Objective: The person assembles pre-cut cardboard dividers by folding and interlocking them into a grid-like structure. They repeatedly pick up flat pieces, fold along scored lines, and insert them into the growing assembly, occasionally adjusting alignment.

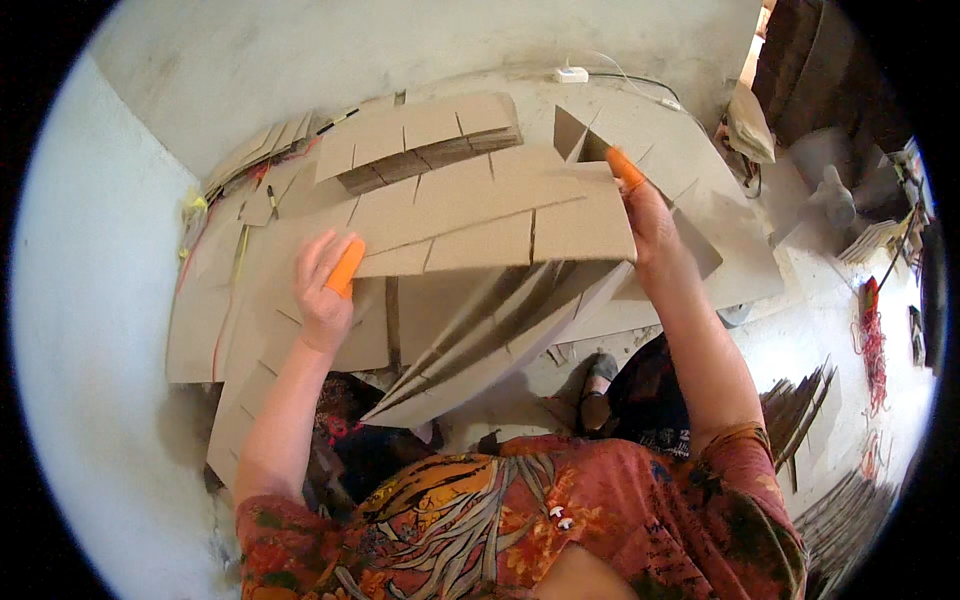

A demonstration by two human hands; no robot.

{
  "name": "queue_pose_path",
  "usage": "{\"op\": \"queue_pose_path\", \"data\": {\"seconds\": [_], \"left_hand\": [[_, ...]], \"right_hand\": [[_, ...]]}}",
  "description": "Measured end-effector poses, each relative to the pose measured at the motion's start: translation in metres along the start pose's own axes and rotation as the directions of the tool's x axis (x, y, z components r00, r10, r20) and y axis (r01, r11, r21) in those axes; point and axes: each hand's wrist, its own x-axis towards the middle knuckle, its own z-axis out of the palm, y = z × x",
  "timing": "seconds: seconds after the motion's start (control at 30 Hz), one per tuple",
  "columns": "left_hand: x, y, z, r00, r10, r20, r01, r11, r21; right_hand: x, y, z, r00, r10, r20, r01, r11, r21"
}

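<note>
The flat brown slotted cardboard blank [490, 225] sits at the centre of the frame, held up between both hands above a second folded cardboard sheet [490, 345] that slopes down toward the lower centre.

The left hand [325, 285], at centre left, grips the blank's left end. Its fingers are loosely curled upward behind the edge, and an orange rubber finger cot [345, 268] on one digit presses against the near face. The hand is closed on the card, not spread.

The right hand [645, 215], right of centre and higher, holds the blank's upper right corner. A matching orange cot covers its raised fingertip [622, 167], which stands just above the card's top edge. Whether the remaining fingers pinch the card from behind cannot be told; they are hidden by the sheet.

The blank thus spans the gap between the hands, tilted slightly down to the left, its cut slots facing the camera.

Behind it, upper centre, lies a stack of similar slotted cardboard blanks [420, 135] on a floor covered with loose cardboard sheets [700, 170]. A white power strip [571, 74] rests at the top centre by the wall. A sandalled foot [598, 385] shows below the sheets, lower centre right.
</note>
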Motion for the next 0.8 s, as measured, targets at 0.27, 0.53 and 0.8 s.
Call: {"op": "queue_pose_path", "data": {"seconds": [0.27, 0.53, 0.8], "left_hand": [[-0.035, -0.016, -0.026, 0.951, -0.084, 0.299, 0.121, 0.987, -0.108], [-0.041, -0.067, -0.006, 0.455, -0.660, 0.598, 0.889, 0.299, -0.346], [-0.092, -0.127, -0.014, 0.228, -0.845, 0.483, 0.697, -0.204, -0.687]], "right_hand": [[-0.024, 0.008, -0.001, 0.981, -0.194, 0.016, 0.189, 0.932, -0.311], [-0.044, 0.014, -0.004, 0.958, -0.286, 0.008, 0.264, 0.873, -0.410], [-0.083, -0.031, -0.020, 0.711, -0.690, -0.135, 0.593, 0.692, -0.413]]}}
